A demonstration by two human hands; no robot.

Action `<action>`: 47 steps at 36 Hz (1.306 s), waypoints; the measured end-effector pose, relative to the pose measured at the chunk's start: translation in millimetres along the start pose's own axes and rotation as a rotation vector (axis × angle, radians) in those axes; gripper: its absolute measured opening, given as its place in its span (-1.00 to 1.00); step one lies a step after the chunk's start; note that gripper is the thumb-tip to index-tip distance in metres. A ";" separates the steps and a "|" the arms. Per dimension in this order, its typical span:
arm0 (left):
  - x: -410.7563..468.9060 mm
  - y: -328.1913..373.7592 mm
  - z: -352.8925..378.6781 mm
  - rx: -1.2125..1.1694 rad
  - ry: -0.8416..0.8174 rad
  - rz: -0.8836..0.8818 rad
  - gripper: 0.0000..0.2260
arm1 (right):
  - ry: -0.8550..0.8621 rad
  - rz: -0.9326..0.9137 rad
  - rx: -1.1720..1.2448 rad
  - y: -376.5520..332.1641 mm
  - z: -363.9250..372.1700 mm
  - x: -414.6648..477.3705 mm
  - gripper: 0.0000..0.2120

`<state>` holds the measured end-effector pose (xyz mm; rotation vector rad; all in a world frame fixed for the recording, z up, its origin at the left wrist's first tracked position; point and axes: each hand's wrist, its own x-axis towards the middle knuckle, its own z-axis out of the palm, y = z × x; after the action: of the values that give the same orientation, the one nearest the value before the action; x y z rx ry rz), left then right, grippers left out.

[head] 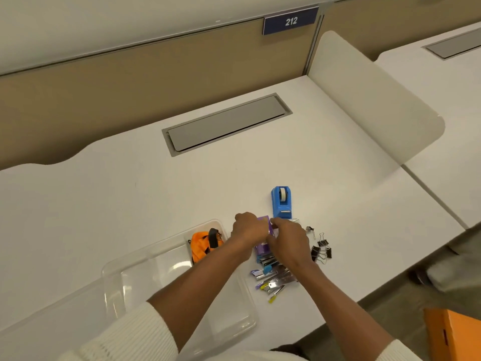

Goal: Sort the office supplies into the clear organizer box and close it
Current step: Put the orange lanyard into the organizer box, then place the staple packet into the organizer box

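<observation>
The clear organizer box (135, 277) lies open on the white desk, with an orange and black item (205, 244) in its far compartment. My left hand (248, 229) and my right hand (290, 242) both grip a purple box (263, 222) just right of the organizer. Below the hands lies a pile of staple strips and small coloured pieces (273, 278). A blue tape dispenser (281, 201) stands just beyond the hands. Black binder clips (322, 250) lie to the right.
A grey cable hatch (226, 123) is set into the desk farther back. A white divider panel (369, 100) rises at the right. An orange box (458, 334) sits on the floor at the lower right. A sign reading 212 (291, 21) hangs on the partition.
</observation>
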<state>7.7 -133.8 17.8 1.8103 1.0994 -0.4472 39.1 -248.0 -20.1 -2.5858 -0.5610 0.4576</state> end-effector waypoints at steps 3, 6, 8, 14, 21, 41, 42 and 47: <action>1.8 4.5 6.5 -0.244 0.015 -0.155 -0.59 | -0.023 0.023 -0.065 -5.0 2.6 1.9 -0.79; 4.8 2.1 7.4 -0.435 0.024 -0.169 -0.81 | 0.007 0.026 -0.013 -8.4 9.1 2.1 -0.77; 3.5 0.0 4.4 -0.500 0.027 -0.175 -0.89 | 0.032 0.050 0.042 -10.5 12.0 2.2 -0.73; 1.2 -7.3 -1.9 -0.588 0.046 -0.202 -0.91 | 0.035 0.116 0.216 -9.6 9.4 6.2 -0.57; 0.9 -9.6 -2.7 -0.322 0.158 -0.043 -0.59 | 0.048 0.187 0.467 -5.0 -7.2 19.5 -0.61; -59.7 -82.6 -101.1 -0.275 0.441 0.205 -0.54 | -0.250 0.042 0.891 -82.2 -13.0 -22.3 -0.63; -64.5 -90.6 -106.8 -0.300 0.460 0.190 -0.54 | -0.271 0.029 0.885 -89.6 -10.1 -25.3 -0.62; -79.6 -129.4 -128.4 -0.316 0.619 0.092 -0.64 | -0.358 0.006 0.789 -124.3 15.3 -35.2 -0.52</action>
<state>-161.9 -42.6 67.5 1.7399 1.3951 0.3576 -35.5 -157.4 35.9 -1.7596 -0.3770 0.9363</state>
